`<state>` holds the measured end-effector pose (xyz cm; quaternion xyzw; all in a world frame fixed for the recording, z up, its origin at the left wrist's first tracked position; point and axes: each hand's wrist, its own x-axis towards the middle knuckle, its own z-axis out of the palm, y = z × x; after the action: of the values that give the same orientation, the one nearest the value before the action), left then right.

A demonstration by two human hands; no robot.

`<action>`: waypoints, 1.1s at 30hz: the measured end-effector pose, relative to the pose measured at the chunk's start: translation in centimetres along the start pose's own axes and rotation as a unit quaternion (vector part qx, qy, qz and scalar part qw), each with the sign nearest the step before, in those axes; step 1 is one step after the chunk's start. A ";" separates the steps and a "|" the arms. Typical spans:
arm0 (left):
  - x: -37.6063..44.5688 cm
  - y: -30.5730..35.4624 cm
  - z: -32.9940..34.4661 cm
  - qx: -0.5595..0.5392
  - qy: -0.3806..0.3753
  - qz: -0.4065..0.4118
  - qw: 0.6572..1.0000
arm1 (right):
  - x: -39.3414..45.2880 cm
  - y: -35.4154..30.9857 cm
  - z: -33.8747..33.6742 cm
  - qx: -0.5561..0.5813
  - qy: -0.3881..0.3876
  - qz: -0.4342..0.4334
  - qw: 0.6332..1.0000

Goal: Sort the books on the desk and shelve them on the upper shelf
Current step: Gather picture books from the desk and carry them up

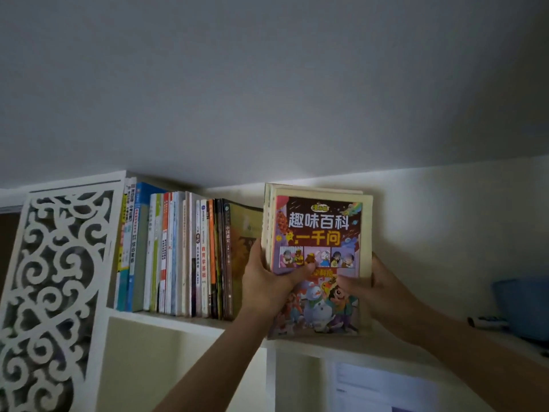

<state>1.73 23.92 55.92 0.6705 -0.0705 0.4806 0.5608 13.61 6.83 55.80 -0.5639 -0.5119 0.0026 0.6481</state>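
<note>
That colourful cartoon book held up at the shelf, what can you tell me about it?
The cartoon book is a paperback with a bright cover: large Chinese title, small picture panels, a snowman below. It fronts a small stack with yellowish pages, upright with its lower edge at the shelf. The left hand and right hand grip the stack's sides, thumbs on the cover.

We seem to be in a home study: a white shelf (184, 324) with a carved fretwork panel (56, 281) holds schoolbooks (175, 257) (mostly Chinese titles).

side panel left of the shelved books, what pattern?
White carved side panel: openwork scroll pattern, swirling cut-outs. Best and only seen in the head view.
</note>
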 end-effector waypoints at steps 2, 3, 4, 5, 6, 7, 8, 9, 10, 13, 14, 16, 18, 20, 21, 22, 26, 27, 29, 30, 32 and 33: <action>-0.2 -0.6 -0.2 -0.012 -0.037 -0.010 0.999 | 0.2 0.3 -0.3 0.018 -0.028 0.010 0.999; -0.5 -1.0 -0.4 -0.020 -0.059 -0.008 0.998 | 0.3 0.4 -0.3 0.025 -0.036 0.014 0.999; -0.7 -1.2 -0.5 -0.028 -0.075 -0.003 0.997 | 0.4 0.6 -0.3 0.026 -0.036 0.016 0.999; -0.9 -1.5 -0.6 -0.034 -0.083 0.003 0.996 | 0.6 0.8 -0.3 0.024 -0.028 0.017 0.999; -0.9 -1.8 -0.6 -0.041 -0.089 0.008 0.995 | 0.8 1.1 -0.1 0.023 -0.021 0.017 0.999; -0.8 -1.9 -0.5 -0.048 -0.092 0.010 0.995 | 1.0 1.3 0.0 0.022 -0.017 0.017 0.999; -0.7 -2.0 -0.4 -0.054 -0.093 0.004 0.994 | 1.2 1.5 0.0 0.018 -0.016 0.018 1.000; -0.5 -2.1 -0.3 -0.057 -0.092 -0.005 0.994 | 1.3 1.7 -0.1 0.011 -0.014 0.021 1.000; -0.4 -2.3 -0.1 -0.059 -0.088 -0.013 0.994 | 1.4 1.7 -0.1 0.007 -0.013 0.025 1.000; 0.0 -3.0 0.4 -0.048 -0.042 -0.019 0.998 | 1.6 1.5 -0.4 0.016 -0.017 0.045 0.999; 0.3 -3.3 0.6 -0.039 -0.027 -0.022 0.999 | 1.8 1.5 -0.5 0.017 -0.020 0.052 0.998; 0.7 -3.8 0.8 -0.020 -0.011 -0.032 0.999 | 2.2 1.6 -0.6 0.015 -0.019 0.065 0.998; 0.9 -3.9 0.7 -0.009 -0.010 -0.049 0.999 | 2.5 1.7 -0.7 0.014 -0.010 0.073 0.997; 0.7 -3.7 -0.1 -0.025 -0.029 -0.076 0.996 | 2.2 1.8 -0.9 0.003 -0.020 0.063 0.998; 0.5 -3.6 -0.7 -0.041 -0.048 -0.094 0.994 | 2.0 1.8 -1.1 -0.011 -0.037 0.056 0.998; 0.2 -3.5 -1.2 -0.053 -0.069 -0.109 0.990 | 1.9 1.8 -1.3 -0.028 -0.061 0.052 0.996; -0.2 -3.4 -2.2 -0.019 -0.043 -0.097 0.994 | 2.9 2.4 -1.1 -0.071 -0.077 0.079 0.991; -0.4 -3.5 -2.1 -0.006 -0.025 -0.089 0.996 | 3.5 2.5 -1.0 -0.072 -0.076 0.083 0.991; -0.6 -3.8 -2.0 0.035 0.020 -0.064 0.997 | 5.0 3.0 -0.7 -0.080 -0.102 0.091 0.987; -0.7 -3.9 -2.1 0.064 0.048 -0.048 0.996 | 5.6 3.2 -0.5 -0.092 -0.122 0.098 0.983; -0.6 -4.5 -2.3 0.145 0.101 -0.019 0.984 | 7.3 4.0 -0.2 -0.117 -0.157 0.121 0.973; -0.5 -4.8 -2.0 0.178 0.125 -0.011 0.976 | 7.9 4.5 -0.2 -0.113 -0.179 0.133 0.968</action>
<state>3.33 27.06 52.10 0.6948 0.0943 0.5590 0.4425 20.10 12.91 57.77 -0.6868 -0.5367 0.1324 0.4720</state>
